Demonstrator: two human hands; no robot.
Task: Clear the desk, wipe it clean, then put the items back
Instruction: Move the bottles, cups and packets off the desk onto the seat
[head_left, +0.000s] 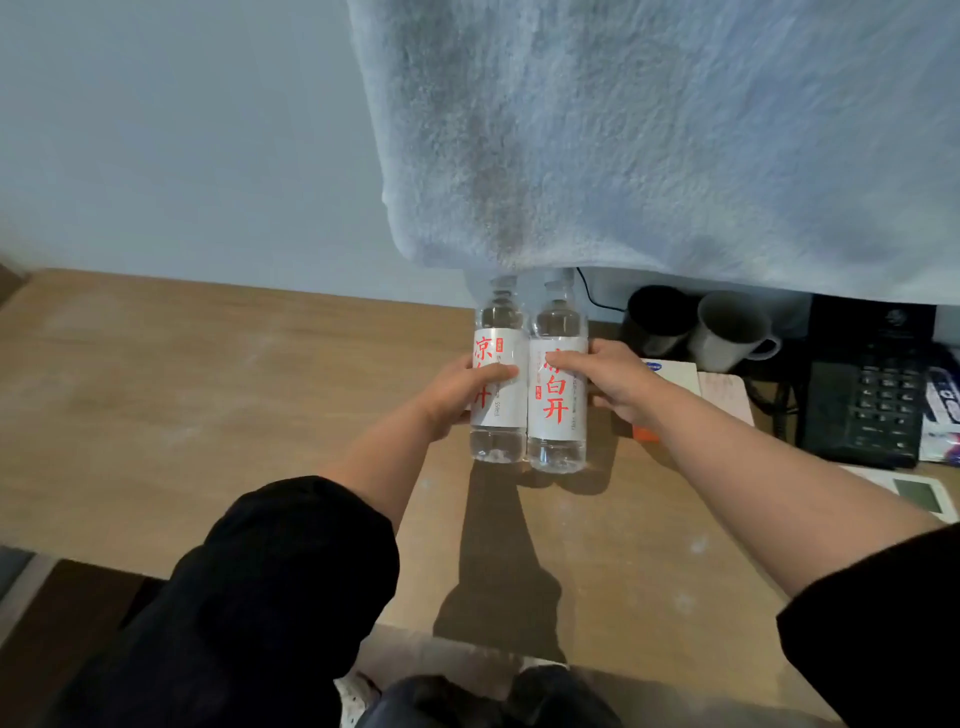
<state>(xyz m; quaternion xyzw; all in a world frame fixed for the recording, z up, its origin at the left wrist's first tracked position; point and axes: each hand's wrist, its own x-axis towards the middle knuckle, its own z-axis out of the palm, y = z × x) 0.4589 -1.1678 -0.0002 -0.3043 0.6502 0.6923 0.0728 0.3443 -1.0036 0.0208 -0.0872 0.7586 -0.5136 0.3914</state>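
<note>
Clear plastic, white labels, red characters: two water bottles stand upright and touching on the light wooden desk (208, 389), towards its back edge. The left hand (460, 387) curls round the left water bottle (500, 415), fingers across the label. The right hand (608, 376) wraps the right water bottle (557, 421) likewise. A fluffy pale-blue towel (649, 130) hangs overhead. A black desk telephone (862, 405) sits off right.
</note>
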